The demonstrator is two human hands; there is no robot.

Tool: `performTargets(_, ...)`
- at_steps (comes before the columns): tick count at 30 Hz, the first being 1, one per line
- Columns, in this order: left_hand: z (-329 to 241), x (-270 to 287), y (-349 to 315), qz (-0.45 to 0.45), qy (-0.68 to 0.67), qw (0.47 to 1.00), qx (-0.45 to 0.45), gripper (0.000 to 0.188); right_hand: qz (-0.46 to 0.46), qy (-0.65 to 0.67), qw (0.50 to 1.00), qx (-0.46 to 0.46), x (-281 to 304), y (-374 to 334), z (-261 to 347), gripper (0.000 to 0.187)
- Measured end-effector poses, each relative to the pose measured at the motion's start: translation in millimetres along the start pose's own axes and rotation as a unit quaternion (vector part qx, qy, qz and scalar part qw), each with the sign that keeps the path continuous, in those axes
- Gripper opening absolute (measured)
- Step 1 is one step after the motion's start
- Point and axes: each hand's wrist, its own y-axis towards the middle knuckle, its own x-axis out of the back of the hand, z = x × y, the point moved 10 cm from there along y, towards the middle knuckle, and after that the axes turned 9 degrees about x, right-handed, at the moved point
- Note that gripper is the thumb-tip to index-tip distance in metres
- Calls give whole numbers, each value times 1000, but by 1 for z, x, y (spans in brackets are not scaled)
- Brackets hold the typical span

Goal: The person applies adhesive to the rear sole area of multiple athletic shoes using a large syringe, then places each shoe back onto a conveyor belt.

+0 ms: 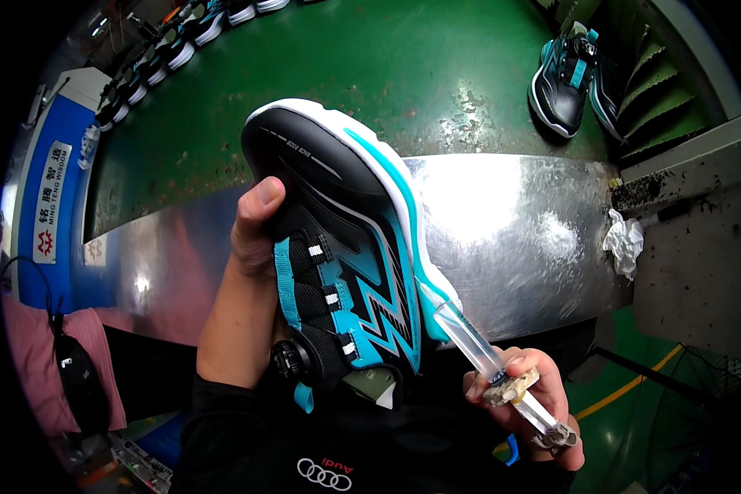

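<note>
My left hand (pixel 257 222) is closed around a black and turquoise sneaker (pixel 337 198) with a white sole, its thumb pressing the upper near the toe. The sneaker is tilted, toe away from me and its side facing up. A dial knob and turquoise straps show near its opening, where some green and white paper sticks out. In my right hand (pixel 535 395) is a clear syringe (pixel 473 342), wrapped with whitish, dirty material at its flange and plunger end. The syringe's tip meets the edge of the sole near the heel.
A metal plate (pixel 535 222) covers the near part of the green tabletop (pixel 337 66). More sneakers (pixel 561 90) stand at the right, beside green racks. Several shoes (pixel 177 53) line the far left edge. Crumpled white paper (pixel 624 243) lies at the right, and a blue machine (pixel 49 189) stands left.
</note>
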Motion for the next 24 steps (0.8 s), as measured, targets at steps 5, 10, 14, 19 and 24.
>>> performTargets(5,-2,3,3,-6,-2,1000,-3,57,-12,-69,998,-3,3,-14,1,93)
performTargets(10,0,2,8,-12,-29,1000,0,55,1,-70,998,-5,3,-22,0,93)
performTargets(14,4,11,10,-24,-65,997,26,52,0,-76,997,-5,1,-27,0,97)
performTargets(19,6,14,11,-51,-74,995,36,48,1,-83,997,-8,4,-34,1,97)
performTargets(24,8,16,16,-33,-85,995,48,46,4,-84,996,-7,7,-40,1,97)
